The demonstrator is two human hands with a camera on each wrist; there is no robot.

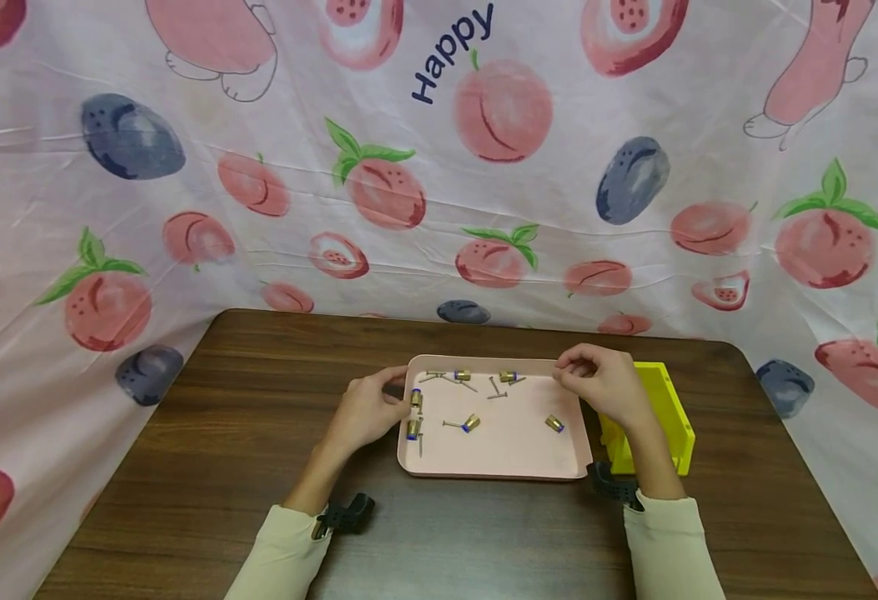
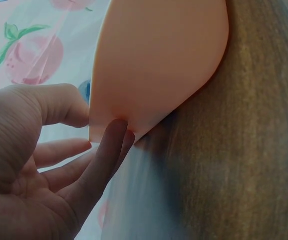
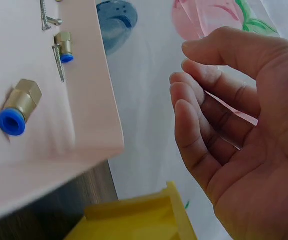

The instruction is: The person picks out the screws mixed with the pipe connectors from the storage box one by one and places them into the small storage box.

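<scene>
Where scattered: six brass fittings point(image 1: 471, 422).

- The left hand point(image 1: 367, 410) lay forward with fingers loosely extended and thumb apart.
- The right hand point(image 1: 602, 379) hovered, fingers loosely curled, holding nothing.

The person wears cream long sleeves point(image 1: 281, 546), a black wrist-mounted camera point(image 1: 344, 514) strapped at each cuff.

Pink tray point(image 1: 499, 454) on dark brown wood table point(image 1: 258, 433); yellow bin point(image 1: 671, 408) at 3 o'clock; brass fittings point(image 1: 472, 422) with blue ends; peach-printed cloth point(image 1: 258, 125).
</scene>
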